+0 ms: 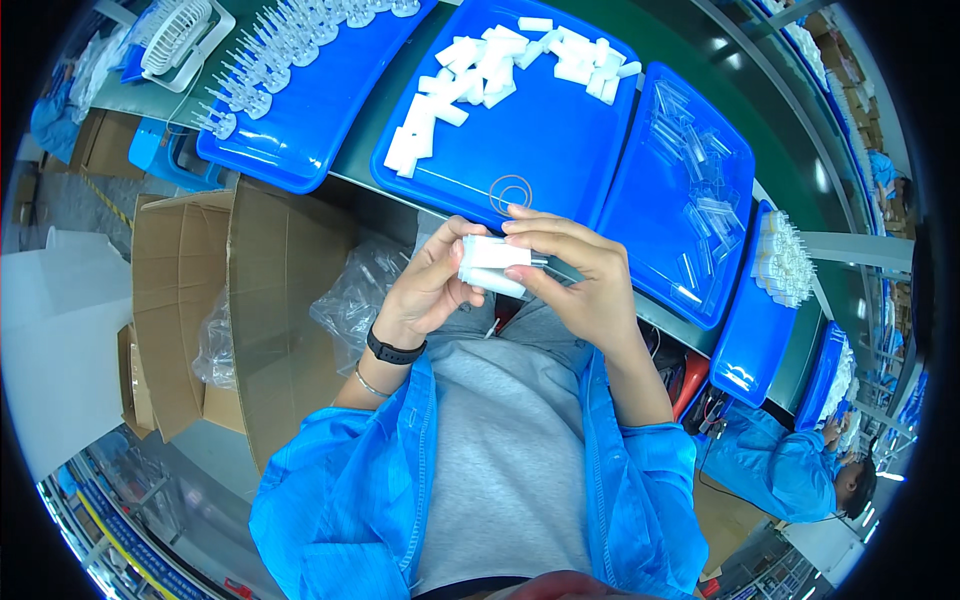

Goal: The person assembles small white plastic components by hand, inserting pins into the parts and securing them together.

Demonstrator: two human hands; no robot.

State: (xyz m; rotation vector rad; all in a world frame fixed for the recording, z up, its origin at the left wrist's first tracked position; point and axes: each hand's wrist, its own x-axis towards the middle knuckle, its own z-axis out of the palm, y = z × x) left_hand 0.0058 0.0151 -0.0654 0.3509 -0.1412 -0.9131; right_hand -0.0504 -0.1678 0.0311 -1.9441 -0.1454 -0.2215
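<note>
Lengthwise, the white piece (500,257) runs left-right; grey tip (540,262) rightward.

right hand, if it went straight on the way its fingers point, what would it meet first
The right hand would probably meet the white part first, already at its thumb, then the left hand; depth is unclear here.

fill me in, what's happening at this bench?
A person holds a white piece in both hands, left hand and right hand, just in front of a blue tray. White blocks lie along that tray's far and left sides, with thin orange rings near its close edge. The tray to the right holds clear plastic pieces.
</note>
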